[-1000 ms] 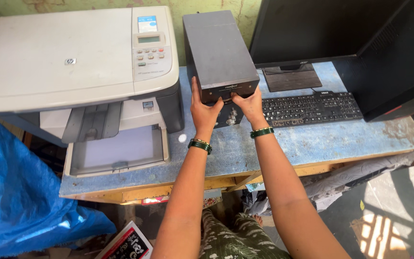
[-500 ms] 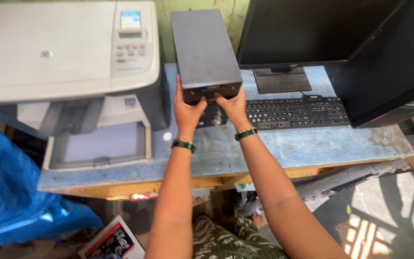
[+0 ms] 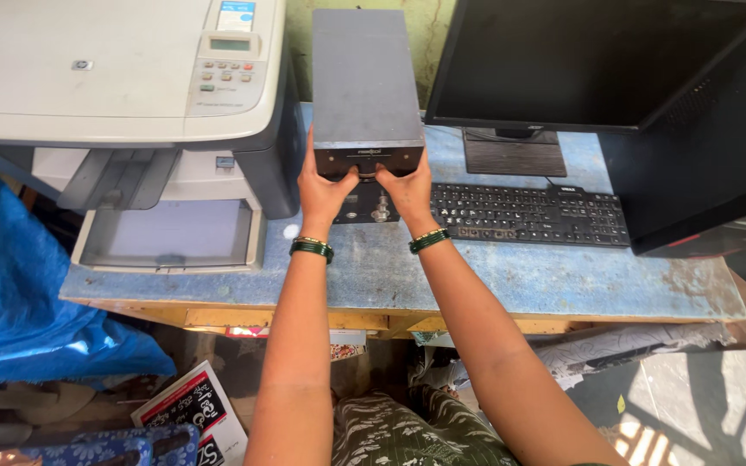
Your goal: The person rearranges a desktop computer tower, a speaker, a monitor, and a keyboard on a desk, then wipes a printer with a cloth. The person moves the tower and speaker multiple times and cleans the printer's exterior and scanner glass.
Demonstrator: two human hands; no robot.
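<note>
Dark box-shaped unit (image 3: 364,82), a tall rectangular cabinet with a flat grey top and a black front panel carrying small knobs, stood on the blue-topped desk (image 3: 511,276) immediately right of the printer (image 3: 123,95), which serves as landmark throughout. Left hand (image 3: 321,192) was pressed against the front left corner of the unit, on the edge nearer the printer, with the thumb raised along the side wall; right hand (image 3: 409,190) cupped the front right corner, fingers curled under the upper lip of the panel. Both hands were thus closed on the unit, gripping it from two sides at its near end. Whether its base was lifted clear of the desk could not be told. Judged from its rigid casing and bulk, the unit was probably stiff and fairly heavy, with smooth, somewhat slippery faces; a two-handed hold low on the side walls, clear of the knobs, appeared safest. Farther right of the printer, beyond the unit, lay a black keyboard (image 3: 528,214) beneath a dark monitor (image 3: 597,60). Below the printer hung its open paper tray (image 3: 170,235), and a blue tarpaulin (image 3: 19,293) lay lower left.
</note>
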